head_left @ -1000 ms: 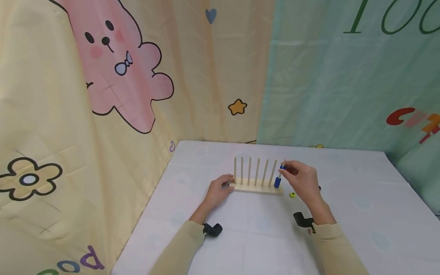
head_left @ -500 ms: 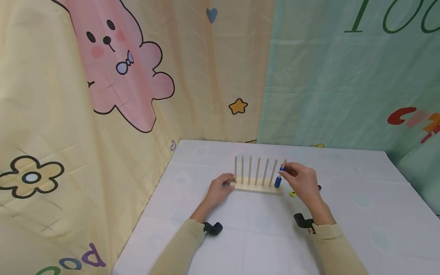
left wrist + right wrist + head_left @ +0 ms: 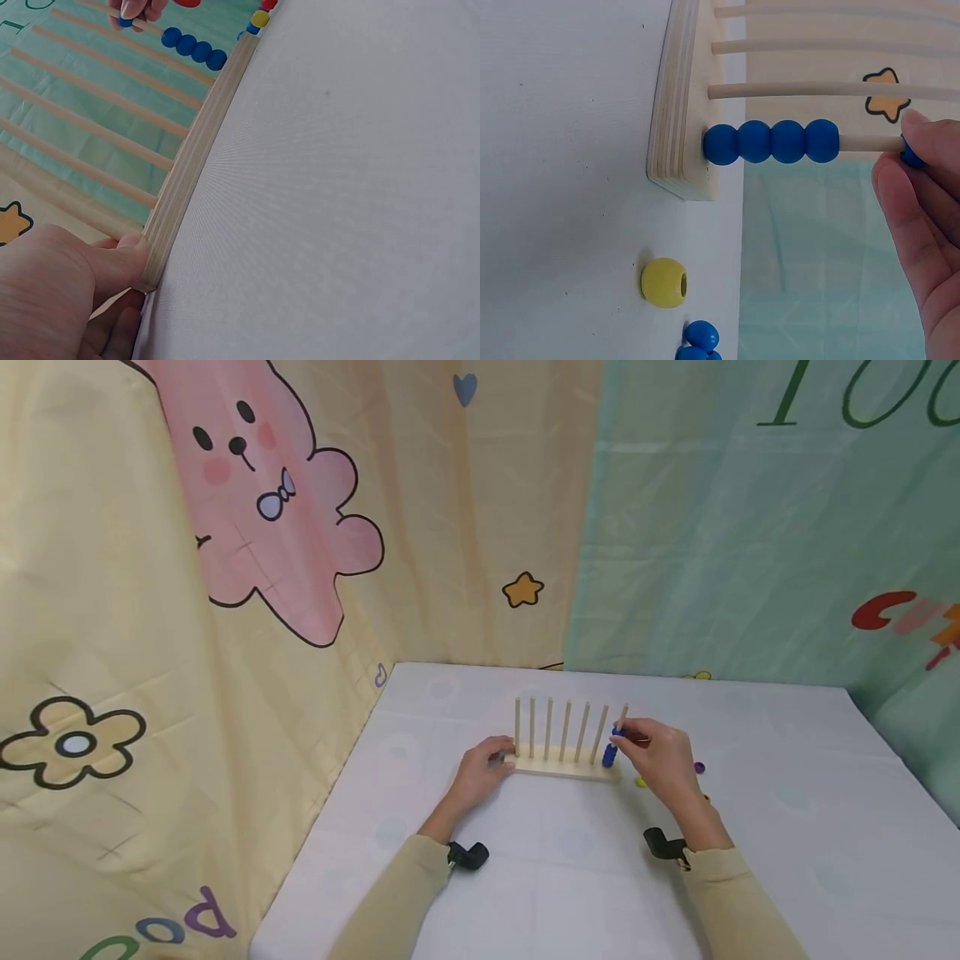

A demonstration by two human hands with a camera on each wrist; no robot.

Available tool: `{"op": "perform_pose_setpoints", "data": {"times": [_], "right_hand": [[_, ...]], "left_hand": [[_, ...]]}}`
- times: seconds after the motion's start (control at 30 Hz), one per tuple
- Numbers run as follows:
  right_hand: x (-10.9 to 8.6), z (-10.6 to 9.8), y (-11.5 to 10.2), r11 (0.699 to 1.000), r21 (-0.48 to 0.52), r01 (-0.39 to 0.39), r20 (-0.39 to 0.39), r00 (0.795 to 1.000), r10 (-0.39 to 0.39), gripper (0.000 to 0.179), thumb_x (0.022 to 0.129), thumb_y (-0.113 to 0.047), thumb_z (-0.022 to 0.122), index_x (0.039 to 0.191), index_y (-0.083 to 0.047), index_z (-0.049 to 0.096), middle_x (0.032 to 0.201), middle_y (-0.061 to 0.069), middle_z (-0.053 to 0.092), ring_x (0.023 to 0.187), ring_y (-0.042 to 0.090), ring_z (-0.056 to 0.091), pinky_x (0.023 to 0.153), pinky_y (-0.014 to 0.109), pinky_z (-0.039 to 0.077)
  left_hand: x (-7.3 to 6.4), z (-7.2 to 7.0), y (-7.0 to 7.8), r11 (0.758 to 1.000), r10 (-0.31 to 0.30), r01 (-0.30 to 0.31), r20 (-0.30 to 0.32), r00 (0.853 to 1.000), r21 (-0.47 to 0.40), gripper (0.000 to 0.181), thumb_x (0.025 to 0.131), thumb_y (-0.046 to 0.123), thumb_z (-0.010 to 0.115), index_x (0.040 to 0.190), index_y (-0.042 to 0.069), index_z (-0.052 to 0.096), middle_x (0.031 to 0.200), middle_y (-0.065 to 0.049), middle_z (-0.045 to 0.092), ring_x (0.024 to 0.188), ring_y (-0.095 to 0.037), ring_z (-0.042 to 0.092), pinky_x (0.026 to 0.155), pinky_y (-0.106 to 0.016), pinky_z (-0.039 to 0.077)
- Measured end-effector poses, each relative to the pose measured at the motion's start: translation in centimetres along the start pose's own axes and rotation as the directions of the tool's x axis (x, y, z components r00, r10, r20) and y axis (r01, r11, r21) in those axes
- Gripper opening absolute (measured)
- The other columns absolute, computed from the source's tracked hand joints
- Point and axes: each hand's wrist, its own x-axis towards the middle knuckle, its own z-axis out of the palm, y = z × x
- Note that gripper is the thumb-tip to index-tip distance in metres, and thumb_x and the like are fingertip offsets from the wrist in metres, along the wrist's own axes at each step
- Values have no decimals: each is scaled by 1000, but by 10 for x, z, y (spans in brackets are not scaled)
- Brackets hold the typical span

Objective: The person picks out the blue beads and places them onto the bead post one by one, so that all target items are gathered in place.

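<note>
A wooden counting rack has a flat base and a row of several upright pegs. My left hand grips the base's left end, thumb on one face and fingers under it in the left wrist view. At the rightmost peg, my right hand pinches a blue bead between thumb and fingers, mostly covered by them. That bead is around the peg. Below it, several blue beads sit stacked against the base, with bare peg between. The other pegs carry no beads.
On the white tablecloth, a yellow bead lies close to the rack's right end. Loose blue beads are beyond it. A purple bead shows beside my right hand. Printed curtains hang behind the table.
My right hand has moved a little down the peg with the pinched blue bead, closing some of the gap to the stack. The left hand keeps its grip on the base.
</note>
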Motion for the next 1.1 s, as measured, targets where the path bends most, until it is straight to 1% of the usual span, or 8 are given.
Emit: {"op": "perform_pose_setpoints", "data": {"times": [0.13,0.27,0.4,0.47,0.57,0.63,0.83,1.1], "right_hand": [[-1,1,2,1000,0,-13,8,1000,13,24,88,-12,80,110,-4,75,92,9,74,81,24,71,73,43,61],[-1,2,4,1000,2,-1,2,1000,1,24,88,-12,80,109,-3,75,92,9,74,81,24,72,72,43,61],[-2,4,7,1000,-4,-21,32,999,21,25,88,-13,79,111,-2,75,93,10,74,81,25,71,73,44,61],[-4,5,9,999,-8,-34,43,998,34,25,88,-13,79,111,-2,74,93,10,74,82,25,71,73,44,61],[-4,6,11,1000,-15,-28,39,999,29,25,89,-13,79,110,-3,74,93,10,74,82,25,71,73,44,61],[-4,7,13,1000,-19,-19,32,999,20,24,89,-13,79,110,-3,74,93,10,74,82,25,71,73,44,61],[-4,10,17,999,-21,-29,46,999,30,25,88,-13,79,110,-3,74,93,10,73,82,25,71,73,44,61],[-3,14,21,999,-37,-8,62,998,10,25,87,-14,81,109,-4,75,92,8,73,83,24,69,72,44,61]], "left_hand": [[1,0,1,1000,-6,6,0,1000,10,27,93,9,73,120,8,71,137,-6,61,127,-24,57,105,-38,47],[0,0,3,1000,-6,6,-3,1000,14,28,93,9,72,120,8,71,137,-6,61,127,-24,57,106,-38,46],[-2,1,3,1000,-15,15,0,1000,15,28,92,9,73,120,9,71,137,-7,61,126,-23,57,106,-38,46],[-2,1,3,1000,-7,7,0,1000,14,28,92,8,73,120,8,71,136,-7,62,126,-23,57,105,-37,47],[0,1,2,1000,16,-16,-1,1000,7,28,92,7,73,120,8,71,136,-7,62,127,-22,57,105,-36,47],[2,1,2,1000,15,-15,1,1000,2,27,92,7,73,119,8,71,136,-6,62,127,-21,56,105,-35,47],[3,2,1,1000,-13,13,8,1000,5,26,93,9,73,119,8,71,137,-5,61,129,-22,55,107,-36,45],[3,1,-3,1000,-17,17,1,1000,-2,25,92,10,73,117,10,72,137,-4,62,129,-22,55,107,-36,45]]}}
